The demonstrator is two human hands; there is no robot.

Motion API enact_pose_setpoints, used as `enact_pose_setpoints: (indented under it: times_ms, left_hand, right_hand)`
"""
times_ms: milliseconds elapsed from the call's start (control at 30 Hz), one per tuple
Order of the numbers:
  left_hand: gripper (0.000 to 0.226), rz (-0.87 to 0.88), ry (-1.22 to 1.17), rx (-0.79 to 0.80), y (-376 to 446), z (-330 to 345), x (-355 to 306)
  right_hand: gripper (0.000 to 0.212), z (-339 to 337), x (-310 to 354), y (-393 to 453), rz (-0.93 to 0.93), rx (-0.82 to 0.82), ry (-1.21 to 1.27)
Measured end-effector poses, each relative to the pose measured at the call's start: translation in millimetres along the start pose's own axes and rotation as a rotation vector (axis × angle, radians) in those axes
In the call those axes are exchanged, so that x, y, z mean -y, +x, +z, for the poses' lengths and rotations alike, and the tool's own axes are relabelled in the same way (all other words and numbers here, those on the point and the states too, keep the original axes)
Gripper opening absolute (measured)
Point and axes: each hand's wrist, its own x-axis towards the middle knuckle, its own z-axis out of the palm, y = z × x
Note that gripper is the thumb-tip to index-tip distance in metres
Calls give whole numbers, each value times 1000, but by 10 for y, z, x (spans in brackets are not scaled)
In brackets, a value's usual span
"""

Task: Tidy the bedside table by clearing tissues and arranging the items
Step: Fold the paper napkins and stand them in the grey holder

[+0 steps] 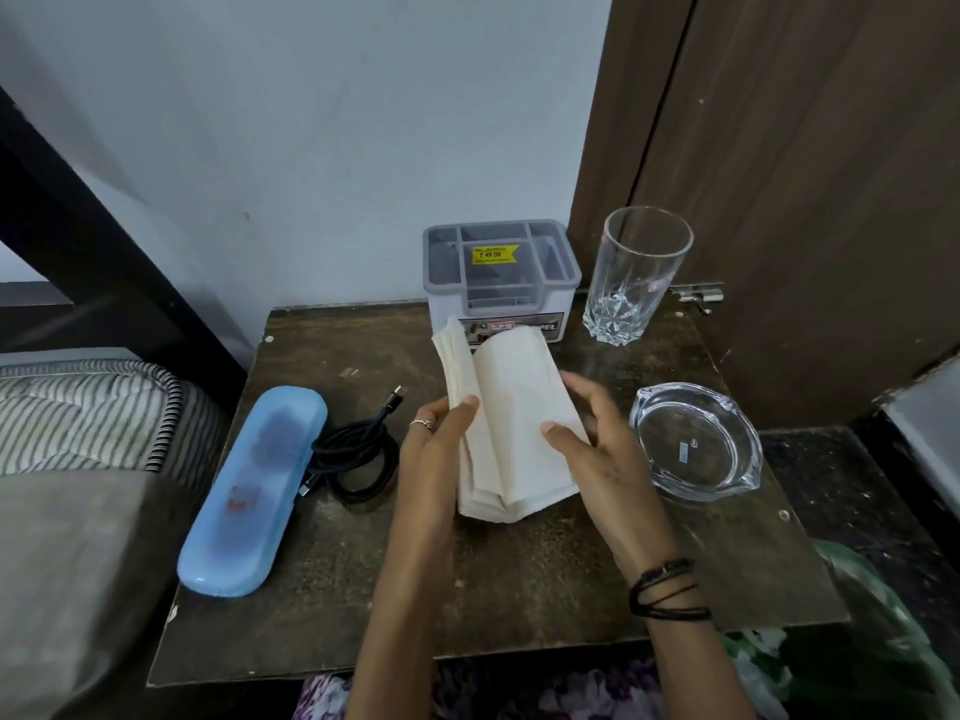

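Above the middle of the dark wooden bedside table (519, 589) I hold a stack of cream tissues (511, 423), folded over lengthwise. My left hand (434, 459) grips its left edge with the thumb on top. My right hand (597, 449) holds the right side, thumb pressed on the upper layer. A grey compartment organiser (501, 272) with a yellow price sticker stands at the back, just beyond the tissues. A blue glasses case (254, 491) lies at the left, and a coiled black cable (353, 454) sits between it and my left hand.
A tall empty drinking glass (631, 275) stands at the back right beside the organiser. A clear glass ashtray (696, 441) sits close to my right hand. A striped mattress (88, 407) borders the table's left; a brown door (805, 174) is behind on the right.
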Motion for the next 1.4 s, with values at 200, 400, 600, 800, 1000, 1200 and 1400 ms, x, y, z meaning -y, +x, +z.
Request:
enact_pose_setpoints:
  times_ms: [200, 400, 600, 800, 1000, 1200, 1400]
  left_hand:
    - [21, -37, -33, -9, -10, 18, 21]
    - [14, -3, -73, -11, 16, 39, 36]
    - [25, 128, 27, -44, -4, 25, 8]
    - [68, 374, 390, -137, -11, -48, 37]
    - [45, 488, 958, -365, -93, -104, 36]
    - [53, 574, 1133, -461, -157, -31, 46]
    - [30, 680, 932, -372, -163, 96, 31]
  right_hand:
    - [36, -83, -48, 2, -18, -87, -245]
    - [44, -27, -28, 13, -36, -124, -315]
    - [42, -54, 49, -29, 35, -111, -172]
    - [17, -42, -18, -4, -56, -164, -359]
    - [19, -143, -21, 35, -30, -220, -104]
    - [30, -254, -41, 62, 53, -155, 226]
    - [33, -227, -46, 71, 67, -52, 350]
